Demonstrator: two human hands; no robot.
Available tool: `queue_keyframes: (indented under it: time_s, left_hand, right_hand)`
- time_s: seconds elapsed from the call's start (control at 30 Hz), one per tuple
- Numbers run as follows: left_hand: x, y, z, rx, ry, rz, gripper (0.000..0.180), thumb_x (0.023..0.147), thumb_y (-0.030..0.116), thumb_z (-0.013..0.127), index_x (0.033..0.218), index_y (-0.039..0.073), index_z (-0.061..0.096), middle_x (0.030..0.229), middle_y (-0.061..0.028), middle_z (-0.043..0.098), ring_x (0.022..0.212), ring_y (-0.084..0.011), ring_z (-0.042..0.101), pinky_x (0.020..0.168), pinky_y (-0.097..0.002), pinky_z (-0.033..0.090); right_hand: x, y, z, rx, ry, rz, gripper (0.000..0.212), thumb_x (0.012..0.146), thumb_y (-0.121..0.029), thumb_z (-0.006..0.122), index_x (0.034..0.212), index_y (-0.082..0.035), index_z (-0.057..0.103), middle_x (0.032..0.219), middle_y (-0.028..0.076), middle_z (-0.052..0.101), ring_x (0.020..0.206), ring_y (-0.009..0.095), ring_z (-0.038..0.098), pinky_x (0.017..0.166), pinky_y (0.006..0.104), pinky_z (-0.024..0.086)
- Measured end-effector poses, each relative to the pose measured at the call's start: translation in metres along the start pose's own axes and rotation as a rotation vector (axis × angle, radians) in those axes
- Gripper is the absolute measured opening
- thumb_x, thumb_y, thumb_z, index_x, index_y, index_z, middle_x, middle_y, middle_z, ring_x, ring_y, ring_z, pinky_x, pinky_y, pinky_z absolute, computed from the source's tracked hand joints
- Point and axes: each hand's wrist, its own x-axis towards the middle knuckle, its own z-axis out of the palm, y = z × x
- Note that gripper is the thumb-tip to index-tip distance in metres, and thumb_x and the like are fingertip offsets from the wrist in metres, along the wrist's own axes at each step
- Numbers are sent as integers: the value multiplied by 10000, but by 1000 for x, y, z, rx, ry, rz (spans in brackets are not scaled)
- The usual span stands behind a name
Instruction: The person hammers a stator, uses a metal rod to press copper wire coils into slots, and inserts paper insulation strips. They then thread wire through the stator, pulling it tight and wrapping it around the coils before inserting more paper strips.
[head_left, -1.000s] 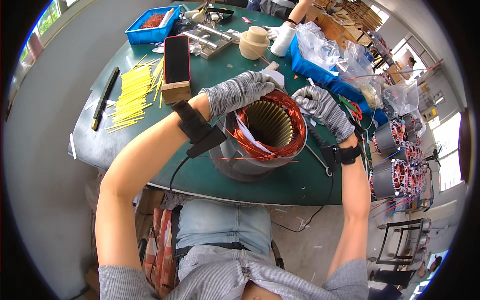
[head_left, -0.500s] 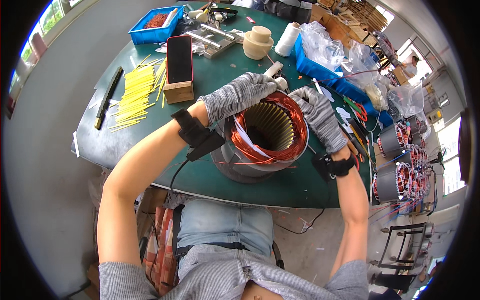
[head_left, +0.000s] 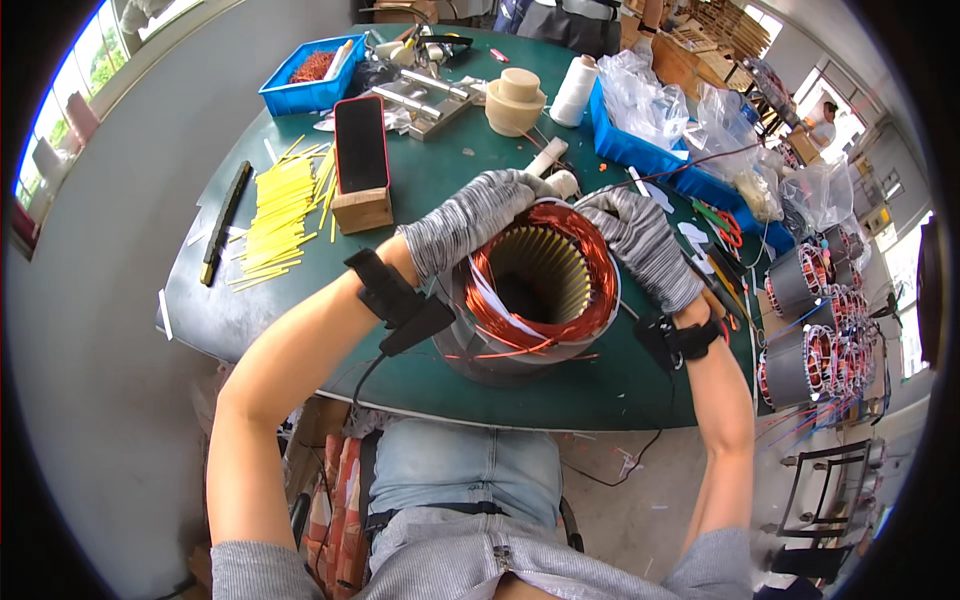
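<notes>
A motor stator [head_left: 455, 345] stands upright on the table in front of me. Its copper winding [head_left: 598, 270] rings the upper end, around a bore lined with yellowish slot strips. A white strip [head_left: 490, 298] lies along the winding's left side. My left hand [head_left: 485, 218], in a grey knitted glove, is closed at the far left rim, fingertips bent inward. My right hand [head_left: 648, 245], gloved alike, is closed at the far right rim. What the fingers pinch is hidden by the gloves. A dark red wire [head_left: 700, 157] runs from near my right hand toward the right.
Yellow strips [head_left: 285, 215] and a phone [head_left: 360, 145] on a wooden block [head_left: 362, 210] lie left. Beyond are a blue tray [head_left: 300, 95], tape rolls [head_left: 515, 105] and a thread cone [head_left: 574, 90]. Right are a blue bin [head_left: 630, 148], red-handled scissors [head_left: 732, 235] and other stators [head_left: 795, 365].
The whole view has shifted, so the table sits slightly lower. Both hands stay at the stator's far rim, with the left fingers drawn slightly leftward. More of a white band shows there.
</notes>
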Motion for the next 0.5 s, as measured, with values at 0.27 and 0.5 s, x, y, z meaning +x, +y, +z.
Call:
queue_keyframes:
  time_s: [0.27, 0.5]
  left_hand:
    - [0, -8, 1, -28, 60, 21, 247, 990, 143, 447, 1119, 7, 607, 1058, -88, 637, 965, -180, 605, 900, -297, 478]
    - [4, 5, 6, -6, 57, -140, 183, 957, 143, 521, 1066, 16, 594, 970, -68, 603, 899, -178, 614, 828, -287, 495]
  right_hand:
    - [18, 4, -8, -41, -147, -84, 231, 891, -233, 612, 1017, -52, 682, 894, 103, 673, 817, 263, 638, 755, 349, 480]
    - [27, 6, -11, 4, -228, -184, 171, 900, -124, 621, 1000, 10, 658, 917, 125, 678, 840, 247, 641, 807, 330, 506]
